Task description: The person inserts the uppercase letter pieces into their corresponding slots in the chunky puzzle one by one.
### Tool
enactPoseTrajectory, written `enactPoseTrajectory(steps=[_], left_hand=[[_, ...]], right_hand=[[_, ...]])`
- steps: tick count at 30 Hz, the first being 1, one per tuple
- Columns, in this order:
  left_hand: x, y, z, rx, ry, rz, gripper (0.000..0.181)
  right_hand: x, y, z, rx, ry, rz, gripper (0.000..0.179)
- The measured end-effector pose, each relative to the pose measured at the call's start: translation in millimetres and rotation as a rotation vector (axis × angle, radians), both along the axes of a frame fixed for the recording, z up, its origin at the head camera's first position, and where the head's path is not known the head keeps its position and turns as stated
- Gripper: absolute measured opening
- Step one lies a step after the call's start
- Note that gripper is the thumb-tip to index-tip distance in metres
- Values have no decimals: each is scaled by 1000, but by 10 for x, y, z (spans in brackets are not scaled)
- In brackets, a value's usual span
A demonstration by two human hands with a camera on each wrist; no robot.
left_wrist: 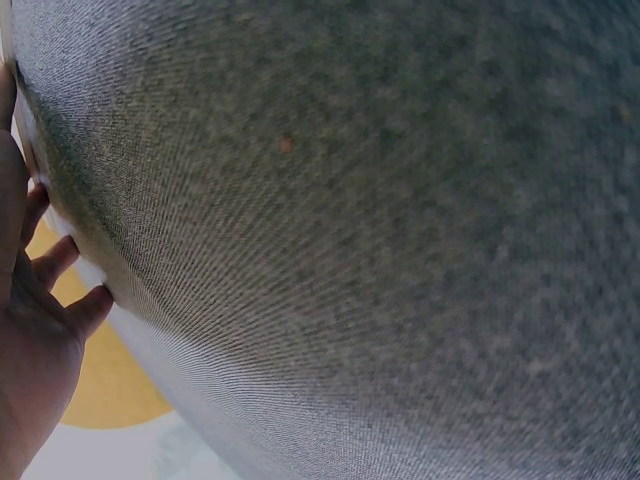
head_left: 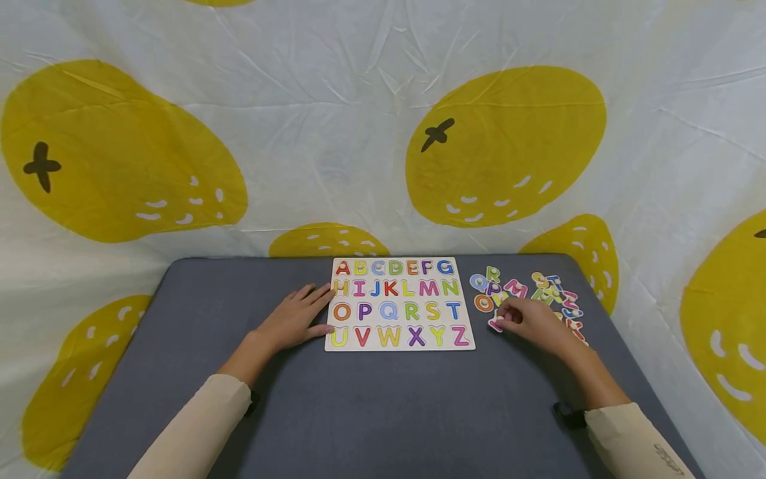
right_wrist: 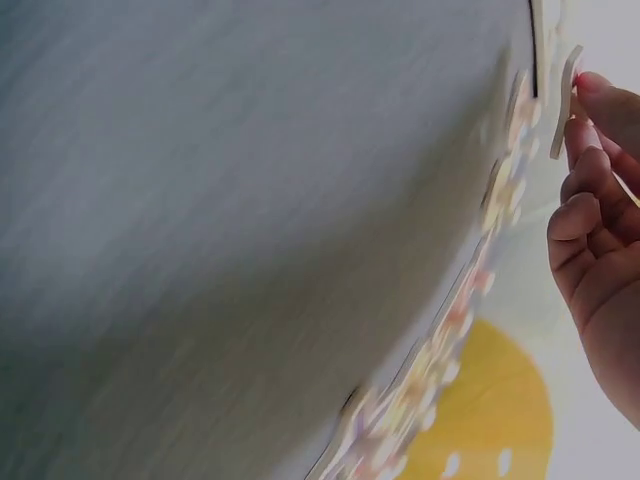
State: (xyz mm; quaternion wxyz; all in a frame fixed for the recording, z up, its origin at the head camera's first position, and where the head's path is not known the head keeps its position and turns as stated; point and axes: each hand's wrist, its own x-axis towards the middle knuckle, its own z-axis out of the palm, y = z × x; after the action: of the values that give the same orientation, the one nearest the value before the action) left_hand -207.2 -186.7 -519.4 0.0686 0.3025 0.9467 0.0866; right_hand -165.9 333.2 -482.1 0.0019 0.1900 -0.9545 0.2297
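Observation:
An alphabet puzzle board (head_left: pixel 401 299) lies on the dark grey table, with rows of coloured letters from A to Z. My left hand (head_left: pixel 293 317) rests at the board's left edge, fingers spread and fingertips touching it. To the right of the board, my right hand (head_left: pixel 534 322) pinches a small pink letter piece (head_left: pixel 495 324), which looks like an I, between thumb and fingers. In the right wrist view this letter piece (right_wrist: pixel 566 105) appears edge-on, lifted off the table. Pieces in the top row, such as the G (head_left: pixel 445 267), seem to sit in their slots.
Loose letter pieces lie right of the board: an O (head_left: pixel 483 303), a Q (head_left: pixel 478 283), an R (head_left: pixel 493 274), an M (head_left: pixel 515 288) and several others. Some overlap in a heap (head_left: pixel 553 289) near the table's right edge. A curtain with yellow fruit (head_left: pixel 509 146) hangs behind.

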Motion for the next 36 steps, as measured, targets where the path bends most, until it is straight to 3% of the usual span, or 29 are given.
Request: enactPoseTrajectory(steps=[18, 36], left_hand=[[-8, 34, 39, 1, -3, -8, 85], [8, 3, 31, -3, -14, -7, 85]], right_hand=[[-450, -986, 112, -81, -124, 105, 12], [-857, -2102, -25, -67, -150, 164, 8]])
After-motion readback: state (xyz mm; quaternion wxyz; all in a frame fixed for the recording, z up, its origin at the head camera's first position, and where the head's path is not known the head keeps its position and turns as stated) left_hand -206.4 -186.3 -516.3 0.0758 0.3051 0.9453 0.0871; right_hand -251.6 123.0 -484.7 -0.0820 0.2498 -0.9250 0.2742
